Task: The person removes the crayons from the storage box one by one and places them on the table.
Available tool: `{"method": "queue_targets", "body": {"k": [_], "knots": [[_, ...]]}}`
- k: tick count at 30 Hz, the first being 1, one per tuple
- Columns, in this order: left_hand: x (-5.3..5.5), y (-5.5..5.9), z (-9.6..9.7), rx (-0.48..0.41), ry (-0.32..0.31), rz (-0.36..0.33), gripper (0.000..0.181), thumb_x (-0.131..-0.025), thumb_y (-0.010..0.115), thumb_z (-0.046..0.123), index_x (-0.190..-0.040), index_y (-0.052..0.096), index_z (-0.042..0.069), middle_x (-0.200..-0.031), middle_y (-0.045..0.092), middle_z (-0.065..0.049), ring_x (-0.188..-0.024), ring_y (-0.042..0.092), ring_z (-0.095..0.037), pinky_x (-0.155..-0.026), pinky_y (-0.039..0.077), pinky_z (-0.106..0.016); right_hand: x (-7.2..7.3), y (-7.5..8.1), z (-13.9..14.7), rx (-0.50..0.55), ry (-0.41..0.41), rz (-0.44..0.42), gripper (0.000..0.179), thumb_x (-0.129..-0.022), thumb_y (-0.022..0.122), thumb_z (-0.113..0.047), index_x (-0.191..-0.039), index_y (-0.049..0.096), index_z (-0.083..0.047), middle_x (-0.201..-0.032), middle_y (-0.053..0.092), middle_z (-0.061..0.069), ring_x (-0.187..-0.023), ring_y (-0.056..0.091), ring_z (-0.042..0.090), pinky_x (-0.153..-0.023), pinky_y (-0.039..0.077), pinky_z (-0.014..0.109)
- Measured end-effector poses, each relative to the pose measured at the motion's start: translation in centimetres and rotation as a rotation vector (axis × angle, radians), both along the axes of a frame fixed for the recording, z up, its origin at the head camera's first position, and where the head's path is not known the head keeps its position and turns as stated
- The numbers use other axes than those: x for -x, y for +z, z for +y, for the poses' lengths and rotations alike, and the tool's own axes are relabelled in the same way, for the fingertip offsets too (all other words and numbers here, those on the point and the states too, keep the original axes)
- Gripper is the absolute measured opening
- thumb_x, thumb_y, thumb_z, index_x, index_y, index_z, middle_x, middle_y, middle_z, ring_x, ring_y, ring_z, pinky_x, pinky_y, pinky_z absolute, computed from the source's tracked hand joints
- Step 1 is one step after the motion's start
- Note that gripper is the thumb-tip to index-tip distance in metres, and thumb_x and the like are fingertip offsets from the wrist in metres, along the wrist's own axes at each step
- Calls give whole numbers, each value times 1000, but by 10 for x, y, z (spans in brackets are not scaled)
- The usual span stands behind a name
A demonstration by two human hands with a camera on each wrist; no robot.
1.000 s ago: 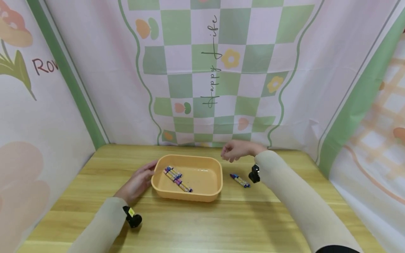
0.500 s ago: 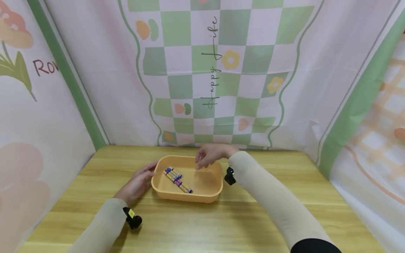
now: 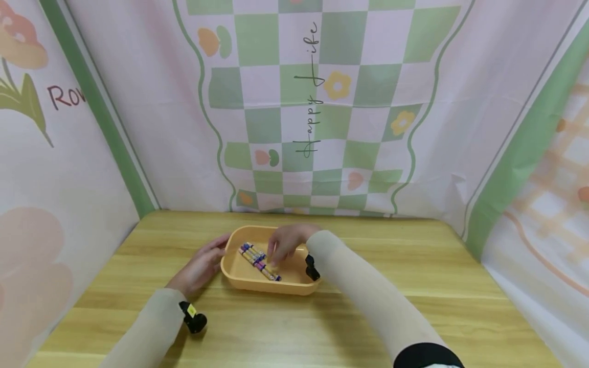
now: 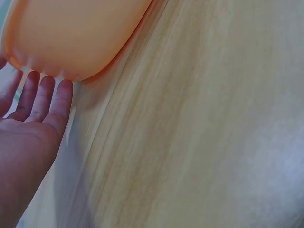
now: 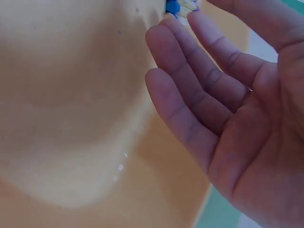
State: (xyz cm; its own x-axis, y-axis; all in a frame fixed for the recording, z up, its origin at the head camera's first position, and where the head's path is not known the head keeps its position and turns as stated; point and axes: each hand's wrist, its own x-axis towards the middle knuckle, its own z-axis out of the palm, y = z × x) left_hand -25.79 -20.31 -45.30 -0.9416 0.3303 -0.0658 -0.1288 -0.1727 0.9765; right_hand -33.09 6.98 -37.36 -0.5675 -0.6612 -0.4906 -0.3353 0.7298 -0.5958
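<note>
An orange plastic basin [image 3: 271, 285] stands on the wooden table with several crayons [image 3: 252, 258] in its left half, their wrappers yellow and their ends blue, purple and pink. My left hand [image 3: 199, 267] rests at the basin's left end. In the left wrist view its straight fingertips [image 4: 64, 88] are right at the basin wall. My right hand [image 3: 287, 241] reaches down inside the basin, fingertips close beside the crayons. The right wrist view shows loosely bent fingers [image 5: 164, 42], with the blue and yellow crayon ends [image 5: 172, 6] just beyond the index fingertip.
The wooden table [image 3: 257, 327] spreads around the basin. Behind it hangs a green-and-white checked cloth [image 3: 299, 176] at the table's back edge. My right sleeve [image 3: 354, 276] crosses the table right of the basin, and a small black camera [image 3: 312, 268] hangs at that wrist.
My right hand has moved left from beyond the basin's right end and down to the crayons inside. Crayons seen on the table at right are now hidden by the sleeve. My left hand stays put.
</note>
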Motion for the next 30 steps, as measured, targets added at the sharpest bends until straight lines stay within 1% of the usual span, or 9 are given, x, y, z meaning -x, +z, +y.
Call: {"method": "queue_targets", "body": {"k": [2,5,9,14,18,21,25,30], "knots": [[0,0,0,3,5,-2,60,-101,41,4,-158,21,3,-164,18,-17,-146,27,-39,-117,29,-50,0,-4,-3,-6,-6,-15,23,-87,78,-23,-104,67,-12,-95,68,1,-85,64,15,-85,57,37],[0,0,1,4,16,-11,60,-102,41,4,-158,21,3,-165,17,-16,-145,27,-38,-117,29,-50,0,-10,-6,-5,-23,-29,23,-86,80,-25,-100,67,-12,-89,69,2,-77,63,13,-76,58,33],[0,0,1,8,31,-25,59,-102,42,5,-158,22,3,-165,18,-14,-145,29,-38,-117,30,-50,1,-17,-9,16,-47,-50,24,-84,82,-25,-96,68,-10,-82,69,3,-69,61,11,-64,55,27],[0,0,2,6,35,-29,59,-102,42,5,-158,21,3,-165,17,-14,-145,28,-38,-116,30,-49,5,-27,-9,36,-58,-78,21,-84,83,-22,-91,68,-9,-76,69,3,-64,59,10,-55,51,21],[0,-1,2,2,31,-27,59,-102,42,5,-158,22,3,-165,17,-15,-145,28,-38,-116,30,-50,10,-37,-7,54,-58,-88,17,-83,83,-20,-88,70,-9,-74,70,3,-62,60,10,-53,51,20],[1,-1,2,-1,29,-32,59,-102,42,5,-158,23,3,-165,18,-15,-145,29,-38,-117,30,-49,13,-42,-6,62,-61,-118,14,-83,83,-17,-87,72,-9,-75,72,5,-61,62,10,-53,52,20],[2,-2,2,7,29,-35,59,-102,42,5,-158,23,4,-165,19,-14,-145,30,-37,-116,30,-49,13,-44,-6,80,-80,-169,11,-84,81,-13,-86,72,-8,-76,72,7,-62,64,11,-54,54,20],[0,-1,0,9,27,-30,58,-102,42,5,-158,23,4,-165,19,-14,-145,29,-38,-117,30,-50,12,-42,-7,98,-102,-216,9,-85,79,-8,-88,70,-5,-77,71,7,-64,65,11,-58,56,21]]}}
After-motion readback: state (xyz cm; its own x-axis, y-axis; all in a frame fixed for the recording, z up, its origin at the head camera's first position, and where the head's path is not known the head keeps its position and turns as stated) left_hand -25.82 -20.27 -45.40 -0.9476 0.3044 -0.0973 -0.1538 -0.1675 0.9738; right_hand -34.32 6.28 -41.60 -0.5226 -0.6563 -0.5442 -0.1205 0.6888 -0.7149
